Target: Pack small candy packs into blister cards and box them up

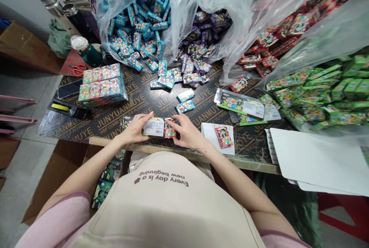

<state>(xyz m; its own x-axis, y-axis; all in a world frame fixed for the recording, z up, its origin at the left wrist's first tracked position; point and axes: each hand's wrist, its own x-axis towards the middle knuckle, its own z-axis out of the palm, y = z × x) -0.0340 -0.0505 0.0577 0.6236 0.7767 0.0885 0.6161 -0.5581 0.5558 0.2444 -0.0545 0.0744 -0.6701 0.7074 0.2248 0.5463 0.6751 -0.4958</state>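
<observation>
At the near edge of the dark plywood table, my left hand and my right hand both grip a small display carton with a white label on top. A red candy box sits at the carton's right end under my right fingers. Two loose blue boxes lie just beyond the carton. A single red box rests on a white sheet to the right of my right hand.
Clear plastic bags hold heaps of blue boxes, purple boxes, red boxes and green boxes. A wrapped stack of filled cartons stands at left. Flat unfolded cartons, white sheets, scissors, flasks and a phone lie around.
</observation>
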